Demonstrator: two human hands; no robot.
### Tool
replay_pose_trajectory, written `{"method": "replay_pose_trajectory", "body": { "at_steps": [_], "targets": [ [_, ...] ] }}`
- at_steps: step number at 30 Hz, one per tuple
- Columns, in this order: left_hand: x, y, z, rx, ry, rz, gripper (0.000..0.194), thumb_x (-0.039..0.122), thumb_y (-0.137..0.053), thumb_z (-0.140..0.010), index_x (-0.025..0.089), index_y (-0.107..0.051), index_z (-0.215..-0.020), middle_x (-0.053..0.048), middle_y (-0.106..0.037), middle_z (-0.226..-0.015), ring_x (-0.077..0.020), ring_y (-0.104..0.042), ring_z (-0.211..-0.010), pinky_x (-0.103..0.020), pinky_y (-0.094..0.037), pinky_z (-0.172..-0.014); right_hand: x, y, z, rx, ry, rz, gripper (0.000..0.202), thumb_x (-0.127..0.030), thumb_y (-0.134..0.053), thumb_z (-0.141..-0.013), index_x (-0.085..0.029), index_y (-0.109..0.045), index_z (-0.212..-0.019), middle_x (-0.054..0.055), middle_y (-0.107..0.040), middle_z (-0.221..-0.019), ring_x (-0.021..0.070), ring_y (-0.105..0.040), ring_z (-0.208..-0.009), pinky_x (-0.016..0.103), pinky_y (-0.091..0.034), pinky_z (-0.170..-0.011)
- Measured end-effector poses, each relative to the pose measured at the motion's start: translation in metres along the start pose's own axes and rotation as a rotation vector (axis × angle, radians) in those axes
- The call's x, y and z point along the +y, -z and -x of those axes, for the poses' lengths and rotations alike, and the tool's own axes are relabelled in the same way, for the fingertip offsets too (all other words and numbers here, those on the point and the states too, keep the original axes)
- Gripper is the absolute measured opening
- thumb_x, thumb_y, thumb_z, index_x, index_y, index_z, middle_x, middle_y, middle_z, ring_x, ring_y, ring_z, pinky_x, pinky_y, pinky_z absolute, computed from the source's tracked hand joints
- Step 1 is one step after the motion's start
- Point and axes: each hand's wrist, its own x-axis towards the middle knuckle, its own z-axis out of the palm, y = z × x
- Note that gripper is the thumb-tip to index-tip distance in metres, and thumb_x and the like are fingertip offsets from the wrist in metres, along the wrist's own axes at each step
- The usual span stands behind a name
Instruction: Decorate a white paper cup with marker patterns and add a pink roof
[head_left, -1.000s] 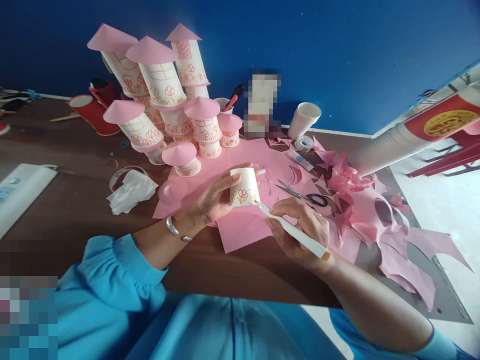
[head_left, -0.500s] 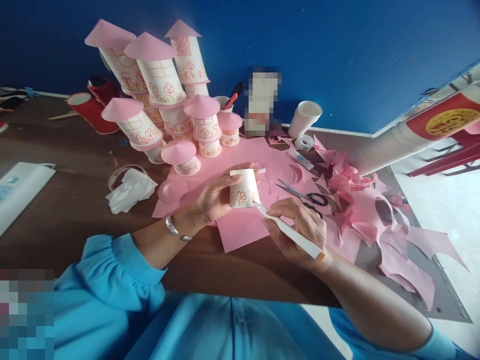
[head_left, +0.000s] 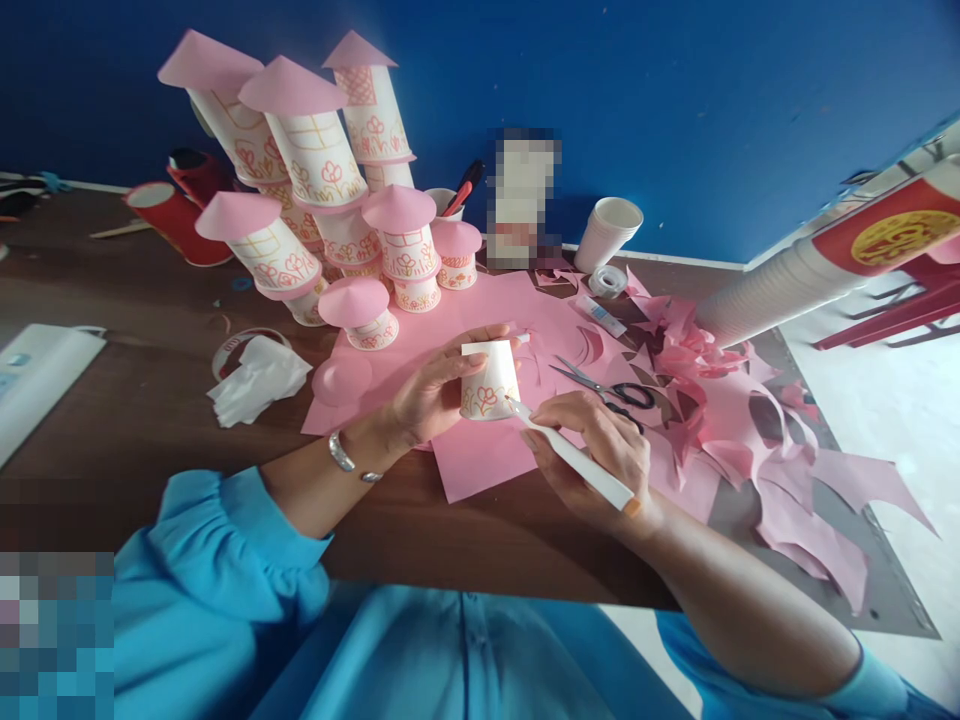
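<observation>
My left hand (head_left: 435,392) is wrapped round a small white paper cup (head_left: 487,368), whose lower part bears red and yellow flower drawings. A white marker (head_left: 585,466) is gripped in my right hand (head_left: 596,450), its tip at the cup's lower right side. Both hands are over pink paper (head_left: 469,465) on the brown table (head_left: 420,560). Behind them, at the left, stand decorated cup towers (head_left: 322,160) with pink cone tops. Right of the cup lie open scissors (head_left: 600,385) with black handles.
Pink paper scraps (head_left: 712,400) cover the right side, beside a long leaning stack of cups (head_left: 772,290). At the back are white cups (head_left: 609,235), a tape roll (head_left: 609,281) and a glue tube (head_left: 600,314). Crumpled white tissue (head_left: 259,380) and a red cup (head_left: 172,220) are at left.
The cup in my left hand has turned and shifted slightly, so its flower drawing sits a little further right. The marker has moved slightly with its tip still at the cup.
</observation>
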Motion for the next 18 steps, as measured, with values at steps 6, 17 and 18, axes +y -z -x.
{"method": "replay_pose_trajectory", "body": {
  "at_steps": [6,17,18],
  "targets": [
    [-0.0024,0.001,0.0,0.006,-0.009,-0.02,0.041,0.033,-0.078,-0.09,0.023,-0.079,-0.13,-0.011,-0.073,-0.146,-0.0278,-0.069,-0.121,-0.036,-0.055,-0.097,0.0011,-0.0011,0.001,-0.005,0.0,0.013,0.015,-0.016,-0.071,-0.101,-0.025,-0.063,-0.109,-0.001,-0.077,-0.084,0.0154,-0.076,-0.071,0.025,-0.059,-0.061],
    [-0.0024,0.002,0.001,0.006,0.002,-0.024,0.039,0.032,-0.077,-0.091,0.024,-0.079,-0.129,-0.01,-0.075,-0.142,-0.027,-0.07,-0.118,-0.037,-0.055,-0.096,0.0009,-0.0009,0.0014,-0.032,0.005,0.017,0.012,-0.016,-0.07,-0.102,-0.024,-0.061,-0.106,0.0,-0.076,-0.082,0.0144,-0.075,-0.069,0.025,-0.057,-0.06],
    [-0.0022,0.002,0.0011,0.007,0.0,-0.029,0.039,0.032,-0.077,-0.091,0.024,-0.079,-0.129,-0.011,-0.074,-0.144,-0.0276,-0.069,-0.121,-0.036,-0.054,-0.096,0.0007,-0.0009,0.0014,-0.038,0.005,0.015,0.012,-0.015,-0.07,-0.102,-0.024,-0.061,-0.105,-0.001,-0.077,-0.082,0.0143,-0.075,-0.069,0.025,-0.057,-0.06]
  ]
}}
